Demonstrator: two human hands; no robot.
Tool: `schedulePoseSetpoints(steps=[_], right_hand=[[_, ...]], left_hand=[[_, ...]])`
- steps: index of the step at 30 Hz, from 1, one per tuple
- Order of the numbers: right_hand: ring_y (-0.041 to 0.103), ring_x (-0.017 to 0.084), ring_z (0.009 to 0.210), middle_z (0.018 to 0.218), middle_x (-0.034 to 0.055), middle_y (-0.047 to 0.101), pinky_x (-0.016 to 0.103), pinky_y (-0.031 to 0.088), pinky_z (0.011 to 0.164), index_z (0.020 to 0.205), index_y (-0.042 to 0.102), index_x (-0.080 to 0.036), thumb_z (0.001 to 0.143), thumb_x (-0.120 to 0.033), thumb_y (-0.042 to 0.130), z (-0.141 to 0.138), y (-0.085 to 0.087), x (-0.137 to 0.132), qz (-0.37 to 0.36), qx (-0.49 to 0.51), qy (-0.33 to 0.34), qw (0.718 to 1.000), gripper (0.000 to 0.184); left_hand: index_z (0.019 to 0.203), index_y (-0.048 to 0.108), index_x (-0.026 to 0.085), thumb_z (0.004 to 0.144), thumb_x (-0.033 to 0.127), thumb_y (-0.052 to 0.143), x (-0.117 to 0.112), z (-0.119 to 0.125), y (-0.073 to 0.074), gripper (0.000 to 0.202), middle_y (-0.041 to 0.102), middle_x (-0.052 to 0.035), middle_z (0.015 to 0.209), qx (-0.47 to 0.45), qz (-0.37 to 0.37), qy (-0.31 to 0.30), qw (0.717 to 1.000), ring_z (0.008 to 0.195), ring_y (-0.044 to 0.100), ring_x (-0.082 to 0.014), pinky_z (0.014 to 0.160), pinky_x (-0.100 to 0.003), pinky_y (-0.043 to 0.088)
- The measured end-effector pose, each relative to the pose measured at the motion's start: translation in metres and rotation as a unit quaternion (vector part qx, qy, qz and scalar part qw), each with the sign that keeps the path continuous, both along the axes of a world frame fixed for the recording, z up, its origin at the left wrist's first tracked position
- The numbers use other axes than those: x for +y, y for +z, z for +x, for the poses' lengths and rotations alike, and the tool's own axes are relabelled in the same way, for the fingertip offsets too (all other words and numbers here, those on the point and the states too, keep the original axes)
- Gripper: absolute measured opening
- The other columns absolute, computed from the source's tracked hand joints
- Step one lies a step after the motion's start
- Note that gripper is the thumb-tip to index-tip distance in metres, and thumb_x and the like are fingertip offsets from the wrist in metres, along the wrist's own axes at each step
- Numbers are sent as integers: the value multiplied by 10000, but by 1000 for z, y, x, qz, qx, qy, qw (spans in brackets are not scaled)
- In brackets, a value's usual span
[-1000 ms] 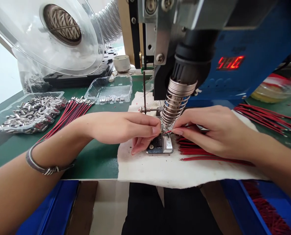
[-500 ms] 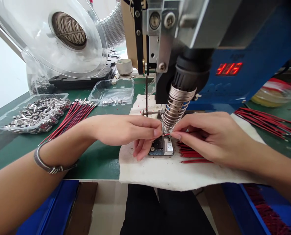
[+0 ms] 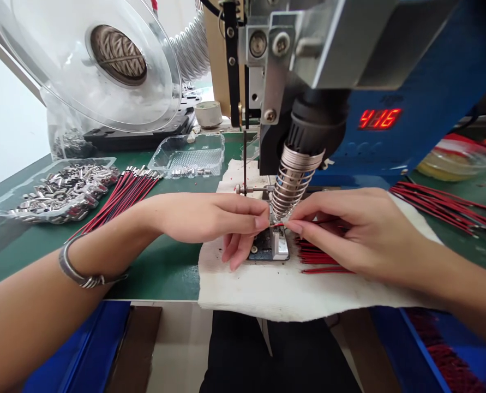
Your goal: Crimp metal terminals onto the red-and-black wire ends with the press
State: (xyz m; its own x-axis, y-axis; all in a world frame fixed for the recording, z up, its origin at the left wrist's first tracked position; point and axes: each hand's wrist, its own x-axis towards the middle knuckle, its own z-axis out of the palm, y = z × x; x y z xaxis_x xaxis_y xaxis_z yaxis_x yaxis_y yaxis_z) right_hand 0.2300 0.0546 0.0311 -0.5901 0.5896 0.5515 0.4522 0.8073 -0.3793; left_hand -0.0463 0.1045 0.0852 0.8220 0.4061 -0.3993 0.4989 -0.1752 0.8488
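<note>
My left hand is closed in a pinch at the small metal fixture; what sits between its thumb and finger is hidden. From the right, my right hand pinches a thin red wire, whose end reaches toward my left fingertips. Right above this spot is the tip of a soldering iron with a coiled metal guard, mounted on the blue machine. Several red and black wires lie on the white cloth, partly under my right hand.
At the left are a clear tray of small metal cylinders and a bundle of wires. Behind stand another clear tray and a round transparent fume hood. More wires and a plastic bowl lie at the right.
Both hands keep their pinch and place by the fixture. The view has shifted slightly, so the machine head appears a little lower and further left.
</note>
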Motion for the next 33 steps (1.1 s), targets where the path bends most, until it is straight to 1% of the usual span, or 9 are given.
schedulePoseSetpoints(steps=[5,10,14,18,21,24,28,30,33], right_hand=[[758,167,623,819,-5,857,314,625,684,1053,844,-244,1210,-218,724,0,-2,2,12,-1,18,1000,200],[730,169,579,788,-6,838,336,638,677,1049,851,-216,1187,-163,730,-2,-4,2,29,9,15,999,191],[716,177,560,771,-6,836,362,650,703,1049,864,-238,1195,-185,726,-4,-3,0,16,10,-1,1000,208],[663,154,539,755,-30,826,335,615,676,1037,858,-239,1223,-231,721,-5,-5,-2,13,19,-8,1000,231],[668,153,552,758,-21,824,327,558,632,1030,863,-236,1238,-254,710,-5,-6,-2,13,24,-15,1000,259],[677,159,566,772,-10,837,329,528,605,1036,866,-242,1243,-283,709,-5,-6,-2,8,25,-19,999,263],[707,164,586,798,-4,853,334,506,571,1038,859,-253,1218,-236,707,-6,-6,-3,8,37,-28,999,237],[675,158,552,782,-13,842,336,505,559,1031,859,-256,1205,-231,715,-6,-7,-3,7,42,-30,999,228],[622,158,510,731,-23,808,349,528,561,1009,865,-268,1201,-273,730,-6,-9,-3,-6,43,-29,999,235]], left_hand=[[886,481,284,1213,530,668,1,1,-1,450,790,-28,726,-4,-12,-12,1000,710,715,-217,798,-352,608],[878,519,278,1209,539,688,1,0,-2,454,802,-44,743,-5,-14,2,1000,736,726,-227,837,-373,622],[869,516,278,1197,534,695,1,0,-1,454,805,-47,750,-2,-16,6,1000,732,720,-227,838,-381,617],[916,510,279,1213,512,679,0,0,-1,414,802,-30,753,-2,-16,3,1000,745,719,-221,845,-367,608],[925,493,280,1227,522,646,0,-1,-1,416,785,-19,734,-3,-10,3,1000,746,718,-221,835,-362,603],[926,478,284,1221,550,650,0,-1,-2,433,788,-19,746,2,-10,0,1000,755,720,-224,842,-366,613],[940,478,286,1217,530,642,0,-1,-1,404,788,-15,758,11,-10,-1,1000,759,725,-225,853,-366,620],[941,476,288,1221,497,620,-1,-1,0,378,785,-12,754,12,-5,0,1000,759,726,-223,859,-363,626],[933,479,287,1222,467,606,-2,-1,0,364,787,-17,752,10,-2,-5,1000,763,736,-224,862,-361,628]])
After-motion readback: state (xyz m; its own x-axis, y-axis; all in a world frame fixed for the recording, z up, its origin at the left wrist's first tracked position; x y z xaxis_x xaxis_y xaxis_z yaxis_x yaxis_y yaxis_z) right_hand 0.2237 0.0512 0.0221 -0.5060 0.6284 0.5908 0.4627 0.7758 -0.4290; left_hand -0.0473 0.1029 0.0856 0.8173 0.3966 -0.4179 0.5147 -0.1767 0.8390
